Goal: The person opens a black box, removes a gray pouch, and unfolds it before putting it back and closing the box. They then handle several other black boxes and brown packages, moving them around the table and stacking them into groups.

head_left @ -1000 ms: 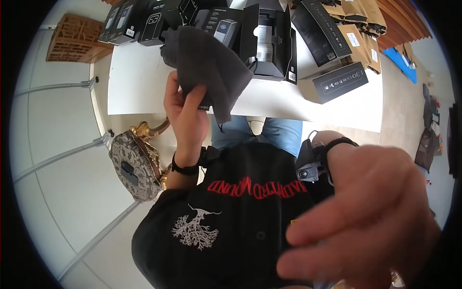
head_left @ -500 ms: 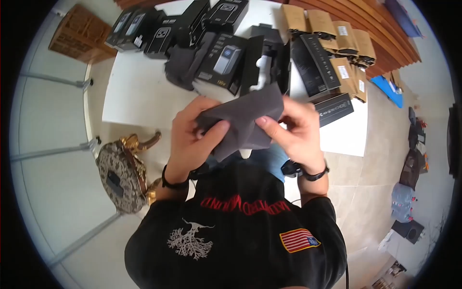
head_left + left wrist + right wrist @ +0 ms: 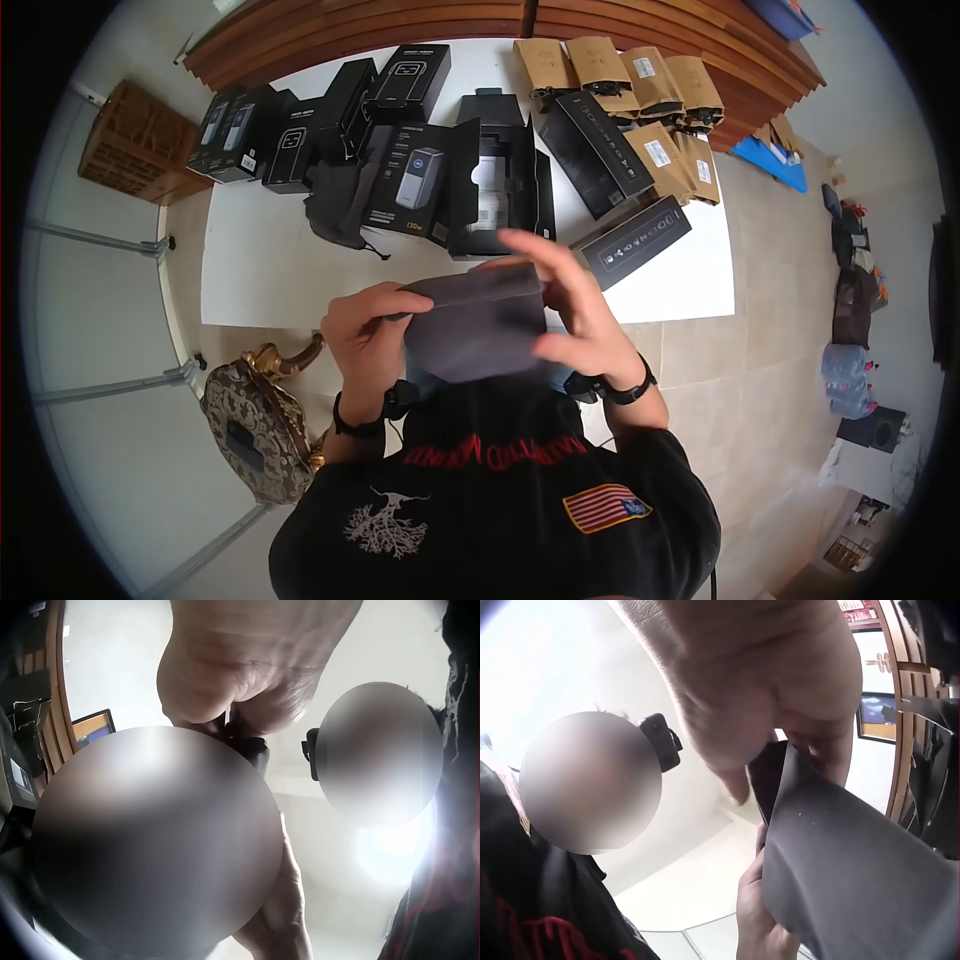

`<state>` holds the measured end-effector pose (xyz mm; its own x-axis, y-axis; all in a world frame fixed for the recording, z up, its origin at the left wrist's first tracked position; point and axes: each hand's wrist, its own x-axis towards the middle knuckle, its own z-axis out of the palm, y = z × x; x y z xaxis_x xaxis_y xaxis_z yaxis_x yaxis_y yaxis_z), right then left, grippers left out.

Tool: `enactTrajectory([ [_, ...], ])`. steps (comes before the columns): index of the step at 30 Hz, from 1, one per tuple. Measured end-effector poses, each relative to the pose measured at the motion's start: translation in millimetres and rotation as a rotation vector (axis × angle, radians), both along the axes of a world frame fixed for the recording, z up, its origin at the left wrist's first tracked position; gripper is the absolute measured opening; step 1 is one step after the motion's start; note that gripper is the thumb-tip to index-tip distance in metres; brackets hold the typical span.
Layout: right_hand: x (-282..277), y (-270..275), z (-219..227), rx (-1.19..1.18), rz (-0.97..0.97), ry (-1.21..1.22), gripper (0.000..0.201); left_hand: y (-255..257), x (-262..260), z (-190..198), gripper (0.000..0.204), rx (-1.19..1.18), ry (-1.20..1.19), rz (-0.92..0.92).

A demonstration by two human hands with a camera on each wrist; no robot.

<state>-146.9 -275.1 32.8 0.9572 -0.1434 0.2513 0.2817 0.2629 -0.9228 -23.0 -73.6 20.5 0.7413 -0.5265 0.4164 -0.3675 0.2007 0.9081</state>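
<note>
A dark grey cloth pouch (image 3: 475,335) is held up in front of the chest, near the table's front edge. My left hand (image 3: 362,332) pinches its left edge, thumb on top. On the other side my right hand (image 3: 590,325) has its fingers straightened and thumb spread away, right at the pouch's right edge. In the right wrist view the cloth (image 3: 855,862) hangs below that hand, its fingers partly hidden behind it. A blurred disc covers most of the left wrist view and hides the pouch there. Another dark drawstring pouch (image 3: 335,205) lies on the table.
Across the white table (image 3: 270,295) stand black boxes, among them an open box (image 3: 490,190) and a printed charger box (image 3: 410,180). Brown paper packets (image 3: 655,160) lie at the back right, beside a long black box (image 3: 635,240). A patterned chair (image 3: 255,420) stands left.
The right hand came from near the camera to the pouch, gripped it, and now has its fingers spread. The pouch has moved toward the body and lies flatter. The head view has shifted.
</note>
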Motion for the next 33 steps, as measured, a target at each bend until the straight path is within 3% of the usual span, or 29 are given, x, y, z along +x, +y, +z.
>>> enactTrajectory([
  [2, 3, 5, 0, -0.569, -0.217, -0.069, 0.041, -3, 0, 3, 0.013, 0.02, -0.008, -0.036],
  [4, 3, 5, -4, -0.529, -0.188, -0.035, 0.036, -3, -1, 6, 0.014, 0.039, -0.019, -0.066],
  [6, 2, 3, -10, -0.467, -0.234, -0.001, 0.035, -2, -2, 10, 0.016, 0.034, 0.156, -0.149],
  [8, 1, 1, -9, -0.465, -0.248, 0.061, 0.038, -1, 0, 1, 0.016, 0.047, 0.095, -0.171],
  [11, 4, -2, -17, -0.433, -0.135, -0.128, 0.042, 0, -6, -1, 0.014, 0.116, 0.104, -0.128],
  [13, 2, 2, 1, -0.132, -0.092, 0.032, 0.046, -4, -11, 1, 0.011, 0.17, 0.168, -0.058],
  [14, 2, 1, -1, -0.131, -0.092, 0.031, 0.046, -7, -13, 3, 0.011, 0.14, 0.212, -0.043],
  [16, 3, -3, -6, -0.515, -0.05, 0.099, 0.065, -8, -14, 5, 0.011, 0.111, 0.257, -0.027],
  [18, 1, 3, 1, -0.404, -0.034, 0.222, 0.073, -4, -9, 6, 0.012, 0.238, 0.158, -0.006],
  [20, 4, 10, 2, -0.379, -0.201, 0.057, 0.079, -4, -4, 0, 0.012, 0.19, 0.105, -0.033],
  [22, 3, 13, 4, -0.362, -0.204, 0.063, 0.072, -2, -2, -5, 0.012, 0.146, 0.059, -0.065],
  [24, 6, 14, -1, -0.651, -0.273, -0.029, 0.052, 0, 1, -6, 0.013, 0.127, 0.036, -0.121],
  [25, 6, 13, -4, -0.636, -0.251, -0.031, 0.032, -1, 1, -5, 0.013, 0.129, 0.033, -0.125],
  [28, 4, 11, -6, -0.63, -0.327, -0.018, 0.026, -6, 1, 0, 0.018, 0.05, 0.006, -0.195],
  [30, 0, 11, -5, -0.657, -0.314, -0.012, 0.028, -13, -6, 12, 0.018, -0.035, 0.323, -0.17],
  [33, -2, 11, -8, -0.766, -0.364, -0.124, 0.031, -9, -7, 5, 0.02, 0.139, 0.327, -0.158],
])
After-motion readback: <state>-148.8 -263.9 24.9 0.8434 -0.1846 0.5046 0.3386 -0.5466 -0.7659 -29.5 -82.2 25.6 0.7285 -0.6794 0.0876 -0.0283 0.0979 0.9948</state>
